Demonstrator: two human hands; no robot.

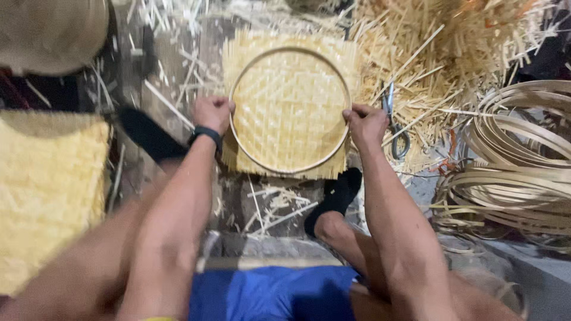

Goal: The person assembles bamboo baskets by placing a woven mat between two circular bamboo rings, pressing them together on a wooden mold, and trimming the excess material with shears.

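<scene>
The square woven bamboo mat lies flat on the floor, centred ahead of the seated person, with a thin round bamboo hoop laid on top of it. The mat's frayed edges project past the hoop on all four sides.

Left hand: closed in a fist on the hoop's left side, fingers curled over hoop and mat together, knuckles up. A black band sits on the wrist. The forearm runs straight down from the near edge of the view, elbow low.

Right hand: closed likewise on the hoop's right side, thumb on top, fingers wrapped under the mat edge as far as can be seen. The forearm angles inward from the right knee.

Judgement on the step in hand: the hoop appears to be getting pressed and seated onto the weave. To do it well, both grips ought to stay opposite each other, pressure kept even, and the hoop kept centred so the margin of loose strip ends is equal all round.

Surroundings: scissors lie just beside the right hand, on a heap of bamboo splints. Coiled bamboo strips sit at the right edge. A second woven mat lies at the left. Feet in black socks rest near the mat's near edge
</scene>
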